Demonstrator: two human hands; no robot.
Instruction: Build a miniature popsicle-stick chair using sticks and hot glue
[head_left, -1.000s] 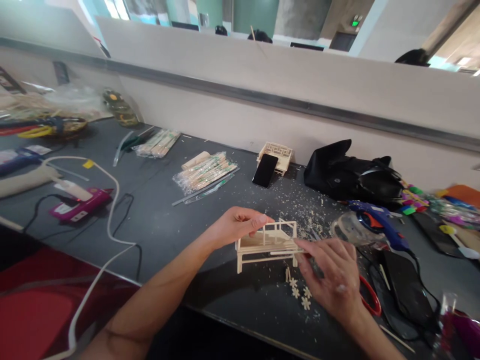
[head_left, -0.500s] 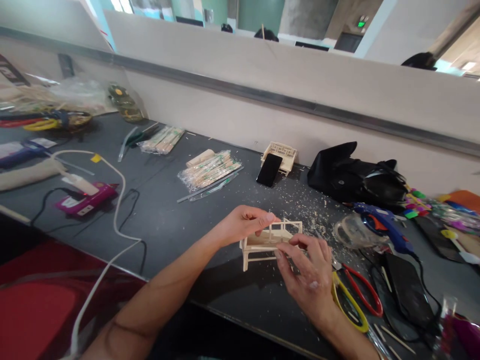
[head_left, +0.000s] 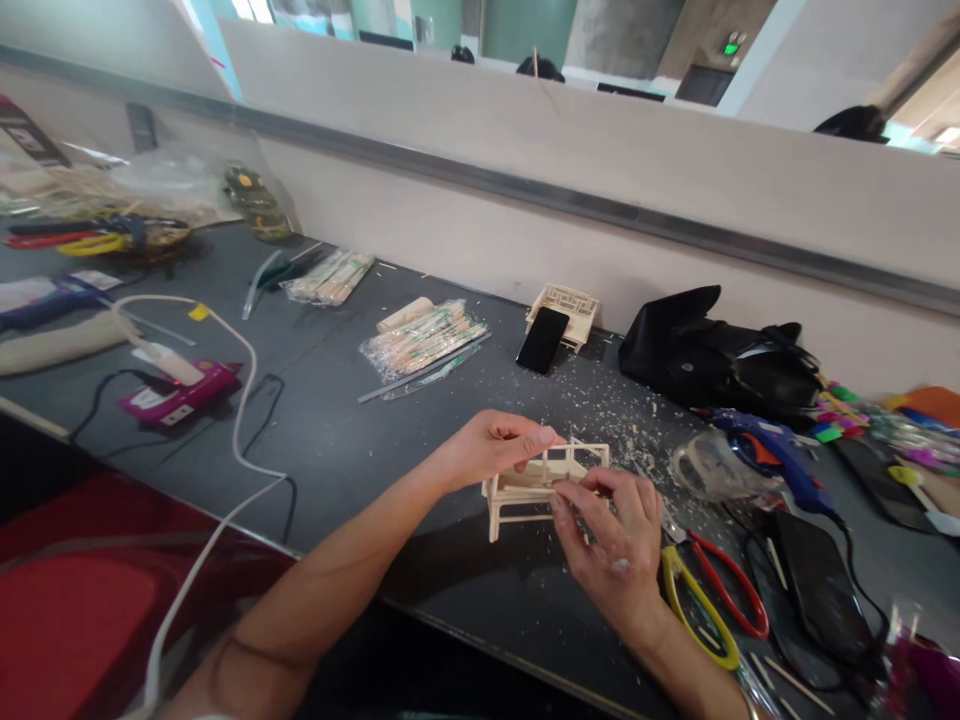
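Observation:
A small pale wooden model bench (head_left: 517, 493), built of thin sticks, stands near the table's front edge between my hands. My left hand (head_left: 502, 445) pinches the top rail of its back frame with thumb and fingers. My right hand (head_left: 611, 525) is closed at the front side of the bench, thumb and forefinger pressed together by the seat; its fingertips hide whatever small piece may be between them. Farther back, a similar finished-looking model bench (head_left: 577, 308) rests by the wall, with a black phone (head_left: 543, 340) leaning on it.
Red-and-yellow-handled pliers (head_left: 701, 610) lie beside my right forearm. Behind them are a blue glue gun (head_left: 780, 455), a clear jar (head_left: 709, 470) and a black bag (head_left: 705, 350). Packs of sticks (head_left: 427, 338), a magenta power strip (head_left: 180, 392) and its white cable (head_left: 244, 400) occupy the left. Wood crumbs litter the middle.
The view has shifted slightly, so everything appears a little to the right. Both hands keep nearly the same grip on the model bench.

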